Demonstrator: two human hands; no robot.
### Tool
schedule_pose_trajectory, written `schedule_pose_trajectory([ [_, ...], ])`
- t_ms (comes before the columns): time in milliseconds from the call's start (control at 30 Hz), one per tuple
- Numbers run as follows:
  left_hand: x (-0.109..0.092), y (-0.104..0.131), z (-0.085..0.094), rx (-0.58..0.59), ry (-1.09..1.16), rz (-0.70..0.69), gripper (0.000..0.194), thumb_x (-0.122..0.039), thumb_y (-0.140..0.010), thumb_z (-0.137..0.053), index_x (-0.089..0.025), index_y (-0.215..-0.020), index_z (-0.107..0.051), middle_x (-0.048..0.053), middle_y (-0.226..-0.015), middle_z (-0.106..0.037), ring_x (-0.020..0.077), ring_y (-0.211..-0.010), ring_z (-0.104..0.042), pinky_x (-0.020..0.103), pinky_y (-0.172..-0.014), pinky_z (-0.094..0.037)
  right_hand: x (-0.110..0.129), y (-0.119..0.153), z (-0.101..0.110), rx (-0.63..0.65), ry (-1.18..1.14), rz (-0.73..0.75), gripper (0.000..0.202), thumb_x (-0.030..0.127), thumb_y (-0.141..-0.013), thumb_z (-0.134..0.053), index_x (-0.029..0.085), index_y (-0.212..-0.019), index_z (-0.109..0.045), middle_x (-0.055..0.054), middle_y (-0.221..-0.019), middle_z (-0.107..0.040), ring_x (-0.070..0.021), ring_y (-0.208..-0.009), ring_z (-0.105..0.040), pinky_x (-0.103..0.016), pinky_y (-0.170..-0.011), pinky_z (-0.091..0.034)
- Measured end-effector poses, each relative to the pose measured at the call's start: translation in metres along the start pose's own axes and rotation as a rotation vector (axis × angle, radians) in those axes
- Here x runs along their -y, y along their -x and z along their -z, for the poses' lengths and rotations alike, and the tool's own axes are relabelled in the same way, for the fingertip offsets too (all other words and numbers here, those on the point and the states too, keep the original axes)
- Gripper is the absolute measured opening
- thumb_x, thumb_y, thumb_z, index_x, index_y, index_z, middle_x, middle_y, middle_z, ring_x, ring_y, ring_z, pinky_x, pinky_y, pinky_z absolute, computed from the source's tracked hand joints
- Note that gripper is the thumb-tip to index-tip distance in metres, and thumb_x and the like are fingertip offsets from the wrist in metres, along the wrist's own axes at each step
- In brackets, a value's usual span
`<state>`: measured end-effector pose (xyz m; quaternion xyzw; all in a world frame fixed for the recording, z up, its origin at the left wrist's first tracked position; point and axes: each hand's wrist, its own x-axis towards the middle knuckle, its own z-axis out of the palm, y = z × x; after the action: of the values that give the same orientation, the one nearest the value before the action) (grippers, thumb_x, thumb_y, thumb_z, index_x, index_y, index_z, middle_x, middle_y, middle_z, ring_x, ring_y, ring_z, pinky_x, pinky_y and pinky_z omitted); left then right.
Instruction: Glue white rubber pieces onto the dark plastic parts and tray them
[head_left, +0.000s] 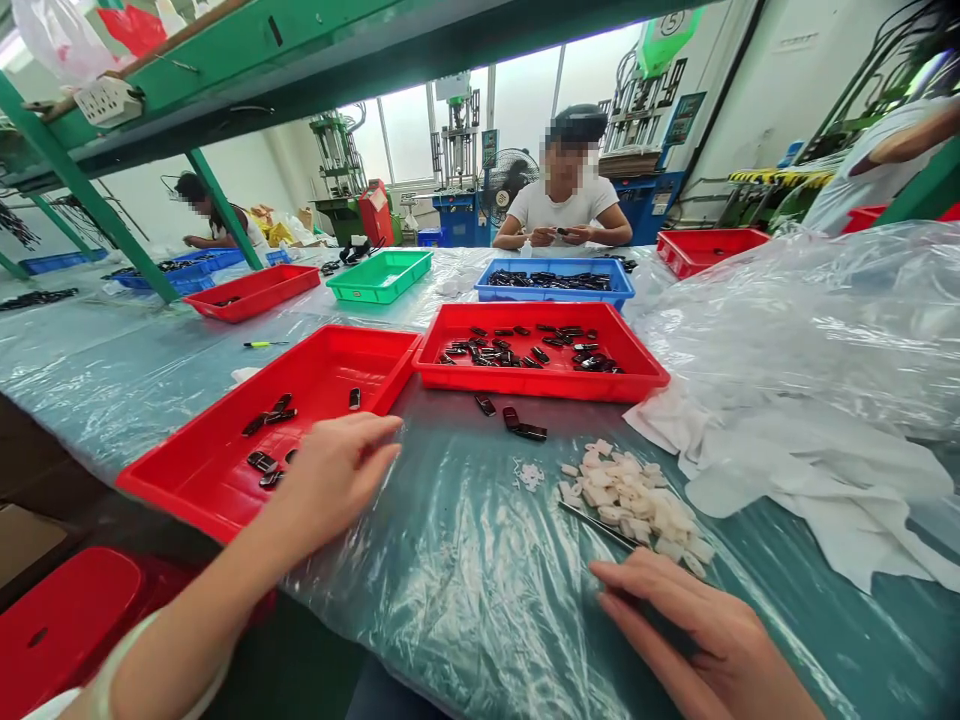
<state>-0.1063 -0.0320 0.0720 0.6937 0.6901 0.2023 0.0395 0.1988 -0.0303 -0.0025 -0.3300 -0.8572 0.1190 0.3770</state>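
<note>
beyond the plastic-covered table [465,560] and red trays [540,380], machines [455,208] stand.

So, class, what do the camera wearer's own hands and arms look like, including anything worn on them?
The bare, slender-fingered left hand shows no glove, ring or watch. The long, tapering left forearm is uncovered up to a loose, off-white sleeve edge. The bare right hand also shows no glove or ring; any right sleeve is out of frame.
</note>
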Motion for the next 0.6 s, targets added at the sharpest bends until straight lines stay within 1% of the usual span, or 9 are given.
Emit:
schedule_pose_trajectory([
  [33, -0.014, -0.005, -0.010, 0.065, 0.032, -0.068, 0.031, -0.026, -0.085, -0.043, -0.016, -0.105, -0.065, 0.008, -0.101, -0.067, 0.0201, -0.087, -0.063, 0.027, -0.075, -0.046, 0.001, 0.000, 0.000, 0.006, -0.003, 0.000, 0.013, 0.018, -0.085, -0.051, 0.022, -0.090, -0.062, -0.001, -0.073, -0.066, -0.0122, -0.065, -0.066, -0.018, -0.060, -0.055],
  [67, -0.028, -0.011, -0.021, 0.161, 0.034, -0.134, 0.031, -0.022, -0.086, -0.040, -0.016, -0.105, -0.065, 0.008, -0.102, -0.066, 0.0196, -0.086, -0.062, 0.027, -0.074, -0.046, 0.002, 0.000, 0.001, 0.007, -0.004, 0.001, 0.012, 0.018, -0.085, -0.051, 0.022, -0.090, -0.061, -0.001, -0.072, -0.065, -0.0118, -0.065, -0.065, -0.018, -0.060, -0.054],
  [133, -0.048, -0.029, -0.044, 0.240, 0.042, -0.195, 0.026, -0.017, -0.084, -0.045, -0.018, -0.098, -0.067, 0.007, -0.096, -0.066, 0.0184, -0.084, -0.062, 0.026, -0.074, -0.045, 0.003, 0.001, 0.002, 0.011, -0.005, 0.007, 0.011, 0.018, -0.086, -0.051, 0.021, -0.090, -0.060, 0.000, -0.072, -0.064, -0.0113, -0.064, -0.064, -0.018, -0.060, -0.054],
  [167, -0.055, -0.039, -0.055, 0.269, 0.041, -0.212, 0.023, -0.016, -0.083, -0.048, -0.018, -0.096, -0.067, 0.006, -0.094, -0.066, 0.0185, -0.084, -0.062, 0.027, -0.075, -0.046, 0.003, 0.002, 0.002, 0.019, -0.008, 0.005, 0.011, 0.018, -0.086, -0.051, 0.021, -0.091, -0.060, 0.000, -0.073, -0.064, -0.0112, -0.066, -0.064, -0.018, -0.061, -0.054],
  [233, -0.062, -0.058, -0.074, 0.321, 0.030, -0.230, 0.018, -0.015, -0.083, -0.051, -0.015, -0.093, -0.066, 0.008, -0.095, -0.065, 0.0189, -0.088, -0.060, 0.030, -0.079, -0.046, 0.002, 0.004, 0.003, 0.038, -0.020, -0.006, 0.012, 0.018, -0.086, -0.051, 0.021, -0.093, -0.060, -0.001, -0.075, -0.065, -0.0113, -0.068, -0.064, -0.019, -0.062, -0.054],
  [300, -0.063, -0.072, -0.087, 0.380, 0.015, -0.250, 0.016, -0.023, -0.086, -0.054, -0.014, -0.095, -0.062, 0.007, -0.099, -0.063, 0.0180, -0.091, -0.059, 0.036, -0.082, -0.047, 0.001, 0.006, 0.003, 0.046, -0.034, -0.013, 0.013, 0.017, -0.086, -0.051, 0.021, -0.094, -0.060, -0.002, -0.076, -0.065, -0.0117, -0.069, -0.064, -0.019, -0.061, -0.053],
  [367, -0.062, -0.079, -0.095, 0.438, 0.003, -0.270, 0.020, -0.030, -0.087, -0.055, -0.013, -0.097, -0.060, 0.006, -0.101, -0.061, 0.0175, -0.092, -0.059, 0.039, -0.083, -0.048, 0.001, 0.006, 0.003, 0.029, -0.041, 0.007, 0.013, 0.017, -0.087, -0.050, 0.021, -0.093, -0.060, -0.002, -0.075, -0.065, -0.0125, -0.069, -0.064, -0.021, -0.060, -0.053],
  [467, -0.060, -0.080, -0.097, 0.506, -0.001, -0.297, 0.023, -0.033, -0.088, -0.054, -0.013, -0.098, -0.059, 0.006, -0.099, -0.061, 0.0168, -0.089, -0.059, 0.037, -0.080, -0.050, 0.003, 0.005, 0.003, 0.019, -0.044, 0.041, 0.013, 0.016, -0.086, -0.049, 0.020, -0.091, -0.060, -0.003, -0.073, -0.064, -0.0131, -0.067, -0.063, -0.022, -0.060, -0.053],
  [600, -0.060, -0.077, -0.097, 0.535, 0.015, -0.321, 0.023, -0.033, -0.088, -0.053, -0.013, -0.098, -0.059, 0.005, -0.098, -0.061, 0.0165, -0.087, -0.059, 0.036, -0.079, -0.050, 0.005, 0.002, 0.004, 0.011, -0.050, 0.045, 0.015, 0.015, -0.087, -0.046, 0.020, -0.089, -0.060, -0.002, -0.070, -0.063, -0.0125, -0.064, -0.062, -0.022, -0.057, -0.053],
])
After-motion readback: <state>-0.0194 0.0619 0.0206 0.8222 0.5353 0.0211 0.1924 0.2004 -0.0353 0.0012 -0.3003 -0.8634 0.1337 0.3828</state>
